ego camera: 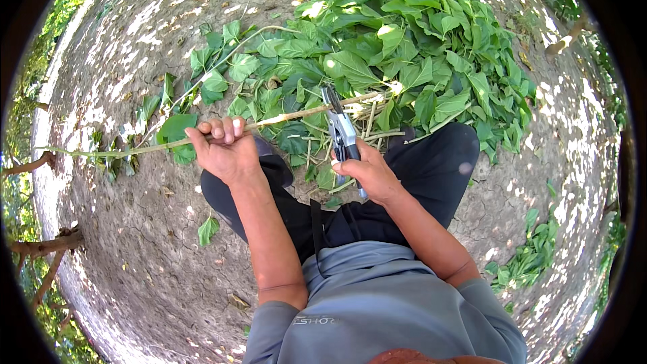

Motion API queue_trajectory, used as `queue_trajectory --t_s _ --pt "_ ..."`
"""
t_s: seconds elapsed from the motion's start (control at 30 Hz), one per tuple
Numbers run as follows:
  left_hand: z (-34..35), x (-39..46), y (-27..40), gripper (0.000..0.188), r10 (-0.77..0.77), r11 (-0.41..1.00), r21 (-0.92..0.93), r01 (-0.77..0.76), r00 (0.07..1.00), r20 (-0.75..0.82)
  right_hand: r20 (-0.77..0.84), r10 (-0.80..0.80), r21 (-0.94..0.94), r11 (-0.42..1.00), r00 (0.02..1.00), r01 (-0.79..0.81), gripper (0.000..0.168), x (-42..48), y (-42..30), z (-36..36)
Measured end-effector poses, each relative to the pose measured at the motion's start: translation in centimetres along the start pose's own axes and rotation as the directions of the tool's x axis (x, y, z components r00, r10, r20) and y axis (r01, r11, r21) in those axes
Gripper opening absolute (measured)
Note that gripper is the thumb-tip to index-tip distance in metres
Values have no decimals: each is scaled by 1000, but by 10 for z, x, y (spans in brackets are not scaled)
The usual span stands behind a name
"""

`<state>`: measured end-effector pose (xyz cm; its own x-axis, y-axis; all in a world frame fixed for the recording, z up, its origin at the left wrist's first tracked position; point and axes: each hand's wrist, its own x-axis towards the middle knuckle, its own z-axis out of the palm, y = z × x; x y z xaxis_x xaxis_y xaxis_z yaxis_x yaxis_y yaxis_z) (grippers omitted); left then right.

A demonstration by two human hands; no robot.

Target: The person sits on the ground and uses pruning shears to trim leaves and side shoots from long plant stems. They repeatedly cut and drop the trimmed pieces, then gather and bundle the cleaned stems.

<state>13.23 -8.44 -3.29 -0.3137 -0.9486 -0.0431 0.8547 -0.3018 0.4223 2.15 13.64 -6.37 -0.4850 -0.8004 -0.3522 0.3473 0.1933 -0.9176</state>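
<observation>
My left hand is closed around a thin, bare branch, palm turned up. The branch runs from far left, where it is greenish, to a browner end over the leaves. In my right hand is a pair of pruning shears with grey and black handles. Their blades cross the branch near its right end; whether it lies between them is hard to tell. Short cut stick pieces lie beneath, between my feet. One green leaf shows beside the branch, just past my left hand.
A large heap of green leaves spreads in front of me. Another leafy branch lies on the cracked soil at front left. A smaller leaf pile sits at right. Tree trunks stand at the left rim.
</observation>
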Motion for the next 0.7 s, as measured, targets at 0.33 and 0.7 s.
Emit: queue_trajectory --t_s 0.33,0.7 --pt "-6 -3 -9 33 -78 995 65 72 992 103 27 134 211 968 991 -137 28 -2 7 -2" --pt "-21 13 16 25 -70 949 312 42 994 79 -122 -11 78 997 992 21 26 -2 -12 -26"
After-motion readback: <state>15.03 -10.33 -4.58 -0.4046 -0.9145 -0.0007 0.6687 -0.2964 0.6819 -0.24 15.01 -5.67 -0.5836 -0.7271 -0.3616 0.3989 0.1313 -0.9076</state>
